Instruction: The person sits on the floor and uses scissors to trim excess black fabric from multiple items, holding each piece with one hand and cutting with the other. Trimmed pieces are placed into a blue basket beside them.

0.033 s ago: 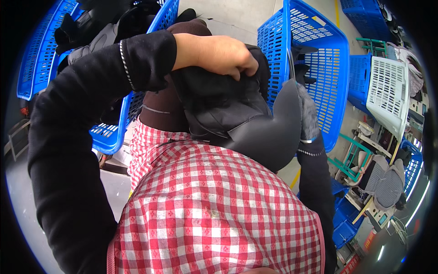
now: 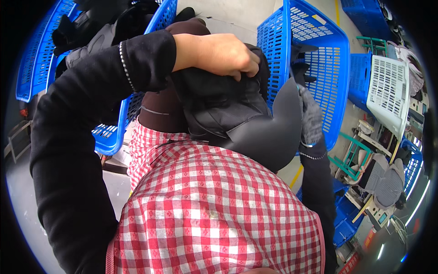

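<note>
Cover in black, lying across the person's lap, over the upper part of a red-and-white checked apron and against a brown trouser leg. Its upper part is soft, creased cloth; at the lower right it runs into a smooth dark grey panel with a rounded lower edge and a pointed tip standing up. The bare left hand lies over the top of the cloth, its fingers curled together and clamped on it. The right hand, in a grey glove, is just beside the panel's right edge; its fingers are mostly hidden, so I cannot tell whether they grip. A blue basket stands beyond that hand; another basket, on the left, holds black and grey pieces.
</note>
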Tool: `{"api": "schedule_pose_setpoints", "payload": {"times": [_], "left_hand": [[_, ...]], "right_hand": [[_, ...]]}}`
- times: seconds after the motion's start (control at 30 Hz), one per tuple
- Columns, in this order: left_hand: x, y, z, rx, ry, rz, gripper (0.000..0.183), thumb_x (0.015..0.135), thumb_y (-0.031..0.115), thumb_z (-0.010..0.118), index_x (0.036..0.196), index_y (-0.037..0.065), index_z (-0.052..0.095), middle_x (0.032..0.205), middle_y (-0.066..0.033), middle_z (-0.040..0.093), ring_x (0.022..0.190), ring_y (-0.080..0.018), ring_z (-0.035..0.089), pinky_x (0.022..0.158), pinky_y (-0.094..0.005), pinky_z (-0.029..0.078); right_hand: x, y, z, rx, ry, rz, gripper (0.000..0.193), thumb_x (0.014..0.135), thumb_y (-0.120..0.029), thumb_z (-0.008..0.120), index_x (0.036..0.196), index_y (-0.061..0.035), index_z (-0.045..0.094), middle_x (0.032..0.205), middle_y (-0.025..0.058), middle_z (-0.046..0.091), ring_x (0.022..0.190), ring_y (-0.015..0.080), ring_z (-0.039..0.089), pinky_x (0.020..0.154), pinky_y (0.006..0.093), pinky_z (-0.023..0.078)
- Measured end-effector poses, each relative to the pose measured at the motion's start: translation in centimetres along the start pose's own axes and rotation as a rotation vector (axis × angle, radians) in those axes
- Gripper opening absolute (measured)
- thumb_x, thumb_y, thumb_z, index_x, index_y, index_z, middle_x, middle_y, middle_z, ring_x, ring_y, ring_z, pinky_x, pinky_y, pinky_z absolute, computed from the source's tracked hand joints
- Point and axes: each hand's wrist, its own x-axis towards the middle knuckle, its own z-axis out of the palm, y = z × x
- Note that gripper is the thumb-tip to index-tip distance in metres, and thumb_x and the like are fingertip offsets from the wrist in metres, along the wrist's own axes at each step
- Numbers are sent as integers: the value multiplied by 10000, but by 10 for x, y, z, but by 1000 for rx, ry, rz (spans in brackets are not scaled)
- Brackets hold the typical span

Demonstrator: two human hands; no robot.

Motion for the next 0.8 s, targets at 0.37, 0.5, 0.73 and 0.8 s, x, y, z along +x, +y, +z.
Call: {"api": "schedule_pose_setpoints", "payload": {"times": [0.37,0.5,0.73,0.8], "left_hand": [[8,-16,39,-412,53,-97,187,803,100,803,953,19,725,1038,-90,692,986,-292,690,896,-381,559],[9,-16,39,-299,92,-64,171,829,46,788,991,14,746,1001,-81,689,950,-260,706,868,-337,576],[15,-14,38,-273,94,-47,198,818,83,794,1008,50,748,1029,-66,703,955,-263,709,858,-351,570],[17,-13,36,-279,49,-88,185,816,123,796,991,85,748,1047,-44,710,1002,-266,697,881,-373,556]], "right_hand": [[-17,-32,-47,-766,-197,-338,619,740,-151,836,1338,-107,683,1008,132,688,877,337,677,778,448,554],[-9,-37,-43,-844,-209,-320,452,833,-158,756,1280,-119,707,1040,144,692,913,341,685,796,460,557],[-8,-39,-45,-928,-244,-273,404,873,-171,707,1275,-130,705,1098,150,698,958,334,696,818,445,567],[-7,-39,-44,-956,-263,-264,403,877,-173,703,1277,-131,704,1100,149,698,960,333,697,818,444,568]]}}
